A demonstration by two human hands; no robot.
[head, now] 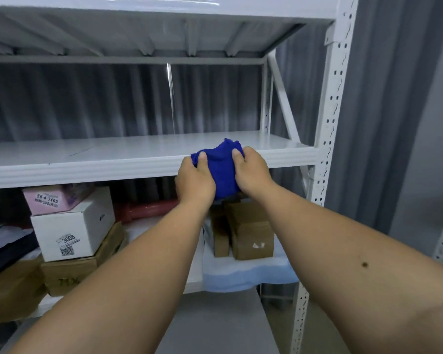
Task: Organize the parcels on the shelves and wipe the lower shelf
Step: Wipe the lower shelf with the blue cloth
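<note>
A bunched blue cloth (221,169) is held between both hands at the front edge of a bare white shelf (87,154). My left hand (193,182) grips its left side and my right hand (253,172) grips its right side, thumbs on top. On the shelf below sit parcels: a pink box (54,199) on a white box (72,231) on a brown carton (69,274), and two brown cartons (251,233) on a pale blue padded bag (246,274).
A white perforated upright (330,118) stands right of my hands, with a grey curtain (384,123) behind. Another shelf (164,6) spans overhead. A red package (149,209) lies at the back of the parcel shelf. Dark and brown parcels (8,251) fill the far left.
</note>
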